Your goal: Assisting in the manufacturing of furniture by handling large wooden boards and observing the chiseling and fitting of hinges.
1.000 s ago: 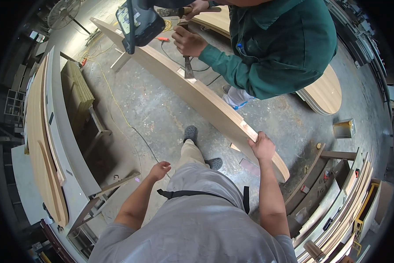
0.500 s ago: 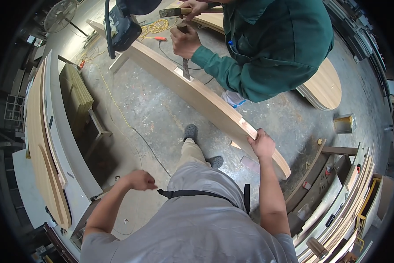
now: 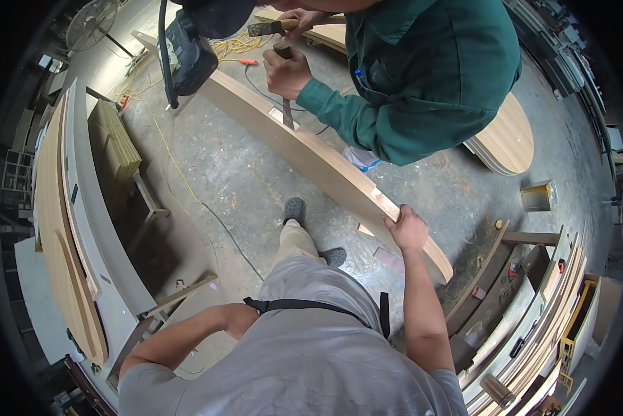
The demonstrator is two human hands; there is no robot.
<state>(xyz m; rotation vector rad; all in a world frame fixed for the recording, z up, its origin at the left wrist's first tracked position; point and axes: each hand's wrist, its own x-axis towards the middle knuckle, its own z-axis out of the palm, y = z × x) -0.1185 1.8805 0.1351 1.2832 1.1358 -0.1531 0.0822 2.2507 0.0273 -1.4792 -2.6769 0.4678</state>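
A long pale wooden board stands on edge, slanting from far left to near right, with notches cut in its top edge. My right hand grips the top edge by the near rounded end, next to a light-coloured notch. Against my waist, by a black strap, rests my left hand; its fingers are hidden. Across the board a co-worker in a green jacket holds a chisel upright at another notch. The co-worker's other hand has a hammer.
A corded power tool stands at the board's far part. Curved panels lean on the left, near a greenish stack of boards. Rounded wooden panels and a metal can are at right. Cables cross the floor.
My left hand has moved in from the left to my waist, where its fingers drop from sight. My right hand stays on the board. The view has shifted slightly.
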